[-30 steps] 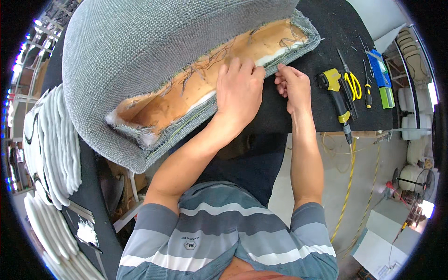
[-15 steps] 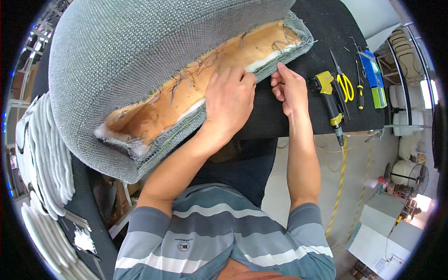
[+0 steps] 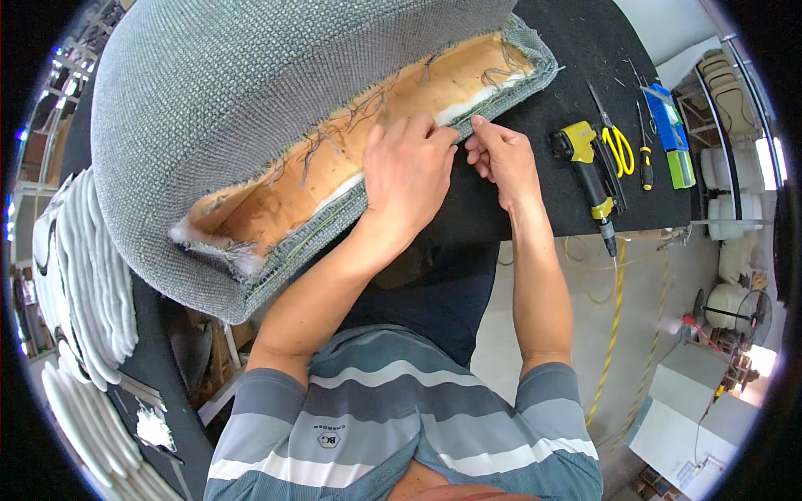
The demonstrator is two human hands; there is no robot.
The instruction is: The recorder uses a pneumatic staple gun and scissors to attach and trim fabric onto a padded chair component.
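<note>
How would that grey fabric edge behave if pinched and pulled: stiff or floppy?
Probably floppy: the grey fabric edge folds over the wooden underside and wrinkles where the left hand presses it. Likely prone to fraying, since loose threads trail from it. The coarse weave probably grips rather than slips under the right hand.

Grey woven fabric (image 3: 276,92) – orange wood base (image 3: 351,159), yellow/blk stapler (image 3: 585,163).

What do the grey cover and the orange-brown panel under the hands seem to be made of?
The grey cover looks like coarse woven fabric: a knobbly weave shows, with frayed threads along its cut edge. The orange-brown panel is probably wood or plywood, matte and flat. The left hand presses on the edge; the right hand pinches it.
</note>
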